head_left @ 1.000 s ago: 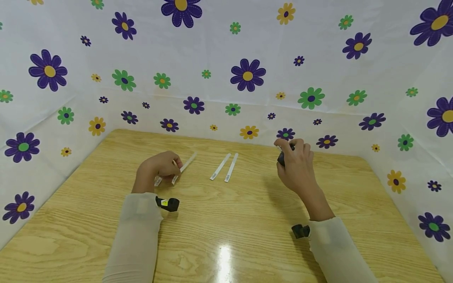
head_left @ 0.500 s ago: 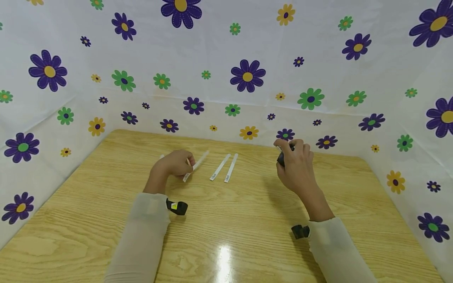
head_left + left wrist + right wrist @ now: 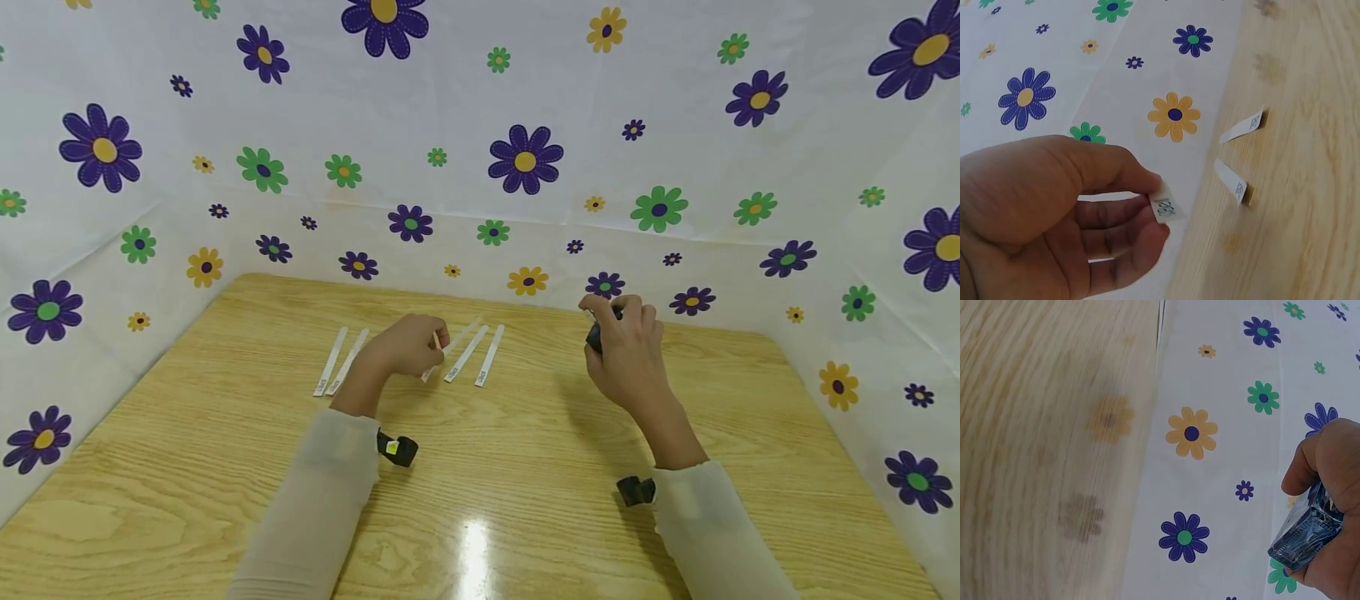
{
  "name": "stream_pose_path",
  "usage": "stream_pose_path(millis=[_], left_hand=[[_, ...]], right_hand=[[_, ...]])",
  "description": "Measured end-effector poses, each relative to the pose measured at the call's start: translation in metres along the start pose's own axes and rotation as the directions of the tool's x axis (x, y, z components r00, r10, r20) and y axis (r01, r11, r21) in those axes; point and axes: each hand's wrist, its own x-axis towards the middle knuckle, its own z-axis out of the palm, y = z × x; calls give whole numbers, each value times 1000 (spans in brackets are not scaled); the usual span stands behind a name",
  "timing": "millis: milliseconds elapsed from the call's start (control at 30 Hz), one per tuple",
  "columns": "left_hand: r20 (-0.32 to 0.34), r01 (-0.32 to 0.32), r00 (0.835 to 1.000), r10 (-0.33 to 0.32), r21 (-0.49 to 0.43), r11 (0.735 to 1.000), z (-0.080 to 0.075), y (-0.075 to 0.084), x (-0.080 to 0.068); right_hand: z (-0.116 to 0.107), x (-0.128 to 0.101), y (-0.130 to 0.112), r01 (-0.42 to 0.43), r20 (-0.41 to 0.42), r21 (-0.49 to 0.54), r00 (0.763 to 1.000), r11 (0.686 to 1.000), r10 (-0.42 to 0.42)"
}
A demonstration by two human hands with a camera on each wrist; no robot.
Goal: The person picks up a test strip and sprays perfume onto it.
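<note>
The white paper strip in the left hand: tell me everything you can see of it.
The narrow white paper strip is thin, flat and stiff-looking, with small dark print on one end. The left hand pinches it between thumb and fingers near that printed end, which pokes out past the fingertips in the left wrist view. In the head view it slants above the light wooden table, its far end beside two similar strips lying flat. Whether it touches the table cannot be told.

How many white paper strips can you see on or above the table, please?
5: two side by side at the left, one pinched in the left hand, and two to its right. The hand may hide more.
</note>
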Motion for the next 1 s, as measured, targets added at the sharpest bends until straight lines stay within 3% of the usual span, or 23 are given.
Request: stream_pose_path(millis=[200,800,1000], left_hand=[[-82,-99,992,99,12,995,8,14,8],[-133,-271,955,266,-18,962,35,50,19],[-124,-319,944,305,-112,941,43,63,17]], right_hand=[[1,0,0,0,2,-2,1000,1000,0],[3,2,-1,4,18,-10,1000,1000,-4],[3,0,-2,1,20,-5,1000,1000,-1]])
